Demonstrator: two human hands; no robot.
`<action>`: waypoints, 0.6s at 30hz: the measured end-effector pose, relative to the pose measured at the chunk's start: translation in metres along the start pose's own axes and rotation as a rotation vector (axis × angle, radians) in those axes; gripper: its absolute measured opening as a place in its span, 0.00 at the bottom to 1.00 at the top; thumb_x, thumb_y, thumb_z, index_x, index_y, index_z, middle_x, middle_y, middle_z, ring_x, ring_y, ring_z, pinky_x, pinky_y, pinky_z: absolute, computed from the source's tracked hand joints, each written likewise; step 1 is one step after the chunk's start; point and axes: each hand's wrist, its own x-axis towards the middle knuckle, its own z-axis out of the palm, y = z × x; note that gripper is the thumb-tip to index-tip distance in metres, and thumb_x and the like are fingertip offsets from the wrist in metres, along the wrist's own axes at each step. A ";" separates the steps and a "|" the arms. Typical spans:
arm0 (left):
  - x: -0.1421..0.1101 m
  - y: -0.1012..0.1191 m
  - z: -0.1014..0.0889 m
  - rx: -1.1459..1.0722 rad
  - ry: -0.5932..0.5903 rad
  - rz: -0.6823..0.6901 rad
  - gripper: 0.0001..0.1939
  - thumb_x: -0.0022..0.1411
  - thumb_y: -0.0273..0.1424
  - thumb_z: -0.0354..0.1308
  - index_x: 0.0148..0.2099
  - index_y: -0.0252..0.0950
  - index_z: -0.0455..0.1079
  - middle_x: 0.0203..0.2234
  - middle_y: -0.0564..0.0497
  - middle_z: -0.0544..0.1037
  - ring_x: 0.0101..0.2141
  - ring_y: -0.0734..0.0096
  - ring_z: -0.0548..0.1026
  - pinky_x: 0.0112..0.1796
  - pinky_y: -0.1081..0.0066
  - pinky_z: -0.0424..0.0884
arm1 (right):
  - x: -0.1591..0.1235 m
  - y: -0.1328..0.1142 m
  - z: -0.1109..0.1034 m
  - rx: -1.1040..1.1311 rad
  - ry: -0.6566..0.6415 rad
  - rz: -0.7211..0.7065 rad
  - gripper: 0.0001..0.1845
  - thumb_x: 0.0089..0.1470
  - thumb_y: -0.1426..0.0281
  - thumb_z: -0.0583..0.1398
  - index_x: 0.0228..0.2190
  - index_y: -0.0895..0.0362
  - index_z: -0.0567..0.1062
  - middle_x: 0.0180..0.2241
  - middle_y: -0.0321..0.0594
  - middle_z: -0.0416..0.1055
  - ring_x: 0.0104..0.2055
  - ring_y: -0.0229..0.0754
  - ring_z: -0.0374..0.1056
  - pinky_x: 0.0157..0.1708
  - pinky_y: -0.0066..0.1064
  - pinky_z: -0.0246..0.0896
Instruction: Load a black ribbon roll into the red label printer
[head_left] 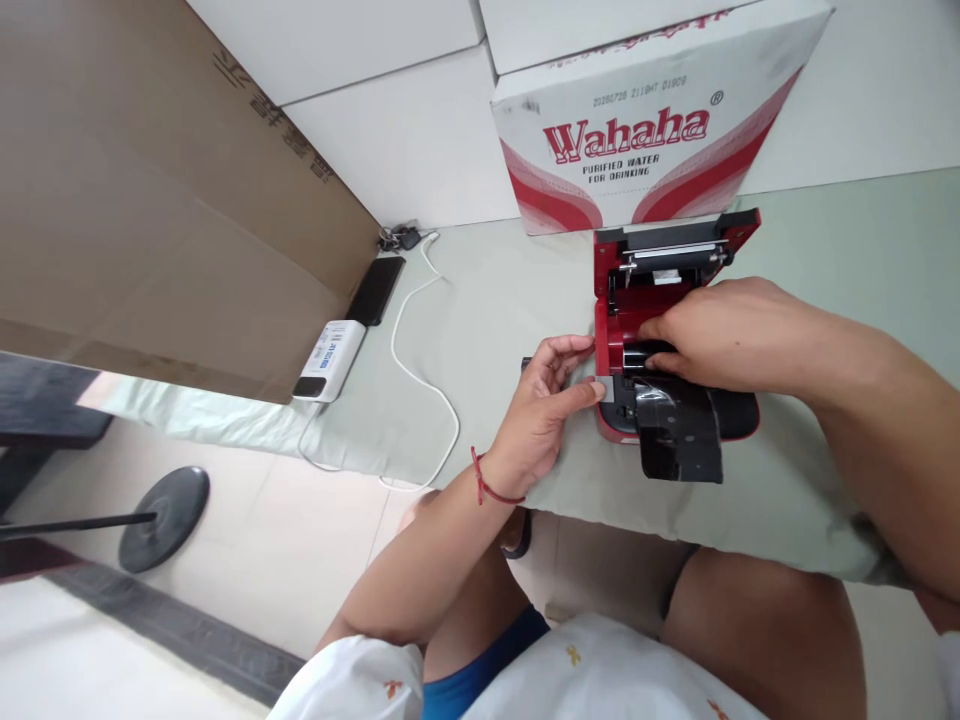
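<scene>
Left to right: a white rectangular power bank point(330, 360) with a small printed label, unreadable here, lies at nine o'clock, well apart. The left hand point(544, 400) pinches the near-left corner of the open red plastic label printer point(660, 330) between thumb and fingers. The right hand point(720, 335), nearer, presses curled fingers on the black glossy ribbon roll point(679, 425) inside, whose loose strip runs toward six o'clock. At twelve o'clock, a white-and-red cardboard carton point(645, 120) reads "Wahaha PURIFIED WATER FOR DRINKING".
</scene>
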 end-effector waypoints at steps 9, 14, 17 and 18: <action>0.011 0.013 -0.029 0.471 0.333 0.280 0.05 0.73 0.29 0.63 0.49 0.42 0.76 0.46 0.48 0.86 0.50 0.62 0.85 0.54 0.59 0.83 | 0.001 -0.003 -0.005 -0.049 -0.051 0.043 0.17 0.64 0.61 0.63 0.50 0.48 0.87 0.40 0.44 0.85 0.35 0.49 0.73 0.36 0.40 0.56; 0.015 0.016 -0.043 1.079 0.284 0.343 0.08 0.77 0.31 0.59 0.52 0.42 0.79 0.48 0.44 0.86 0.53 0.49 0.82 0.58 0.48 0.80 | 0.000 -0.003 -0.007 -0.012 -0.073 0.073 0.18 0.66 0.60 0.62 0.52 0.47 0.88 0.43 0.44 0.86 0.38 0.51 0.74 0.38 0.40 0.58; 0.014 0.010 -0.043 1.285 0.074 0.222 0.13 0.79 0.34 0.59 0.60 0.42 0.78 0.56 0.39 0.86 0.60 0.42 0.81 0.60 0.43 0.79 | -0.002 -0.004 -0.008 -0.028 -0.095 0.088 0.20 0.68 0.59 0.59 0.52 0.48 0.87 0.45 0.45 0.86 0.39 0.53 0.75 0.38 0.42 0.60; 0.014 0.008 -0.043 1.327 0.021 0.187 0.14 0.78 0.34 0.60 0.62 0.42 0.78 0.57 0.39 0.86 0.60 0.42 0.81 0.60 0.43 0.80 | -0.002 -0.005 -0.008 -0.043 -0.095 0.086 0.20 0.68 0.60 0.59 0.52 0.49 0.87 0.44 0.46 0.86 0.39 0.53 0.75 0.37 0.42 0.60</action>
